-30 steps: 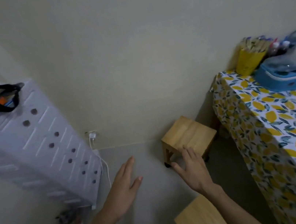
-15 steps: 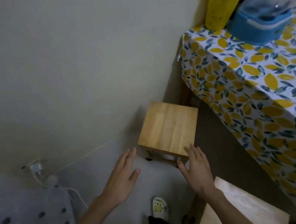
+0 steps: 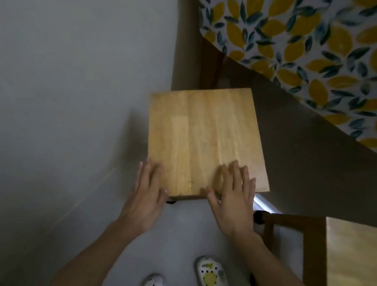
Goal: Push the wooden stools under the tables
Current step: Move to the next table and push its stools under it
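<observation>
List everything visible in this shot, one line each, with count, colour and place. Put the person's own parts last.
wooden stool: one, light wood, centre, square seat seen from above, out on the floor just left of the table.
second stool: one, light wood seat on a darker frame, bottom right, cut off by the edge.
tablecloth: one, white with yellow lemons and dark green leaves, upper right, hanging over the table.
table leg: one, dark brown, under the cloth's corner by the wall.
floor: grey, bottom centre.
wall: pale grey-green, left.
shoes: two, white clogs with coloured charms, bottom centre.
left hand: one, flat at the stool's near left corner.
right hand: one, fingers spread on the seat's near edge.
</observation>
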A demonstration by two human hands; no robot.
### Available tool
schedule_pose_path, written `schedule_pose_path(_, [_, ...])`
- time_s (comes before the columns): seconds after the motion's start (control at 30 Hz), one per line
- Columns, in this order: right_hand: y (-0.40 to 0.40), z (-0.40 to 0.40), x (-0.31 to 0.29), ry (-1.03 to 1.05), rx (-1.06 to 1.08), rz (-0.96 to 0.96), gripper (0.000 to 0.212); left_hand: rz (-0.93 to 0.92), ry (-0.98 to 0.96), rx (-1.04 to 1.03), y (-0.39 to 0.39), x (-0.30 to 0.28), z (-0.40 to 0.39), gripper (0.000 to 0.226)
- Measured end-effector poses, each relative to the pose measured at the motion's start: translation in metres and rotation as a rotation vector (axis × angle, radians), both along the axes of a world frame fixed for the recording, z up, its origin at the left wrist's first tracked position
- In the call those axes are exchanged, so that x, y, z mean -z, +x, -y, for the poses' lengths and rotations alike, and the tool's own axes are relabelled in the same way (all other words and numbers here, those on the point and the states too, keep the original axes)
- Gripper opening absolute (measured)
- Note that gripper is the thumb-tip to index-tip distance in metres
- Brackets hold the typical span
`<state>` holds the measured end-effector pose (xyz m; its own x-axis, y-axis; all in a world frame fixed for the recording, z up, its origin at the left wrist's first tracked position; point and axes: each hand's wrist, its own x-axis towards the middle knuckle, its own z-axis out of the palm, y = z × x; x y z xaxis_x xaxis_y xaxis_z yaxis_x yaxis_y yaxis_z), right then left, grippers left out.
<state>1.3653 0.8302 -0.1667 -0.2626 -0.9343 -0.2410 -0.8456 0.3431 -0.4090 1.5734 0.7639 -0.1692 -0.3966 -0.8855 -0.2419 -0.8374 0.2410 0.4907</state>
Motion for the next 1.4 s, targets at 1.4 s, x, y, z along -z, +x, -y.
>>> schedule_pose_path(1.4, [-0.237, 0.207, 0.023, 0.234, -0.193, -0.23, 0.079, 0.211, 0.15, 0.051, -0.228, 0.028, 0.163, 0.073])
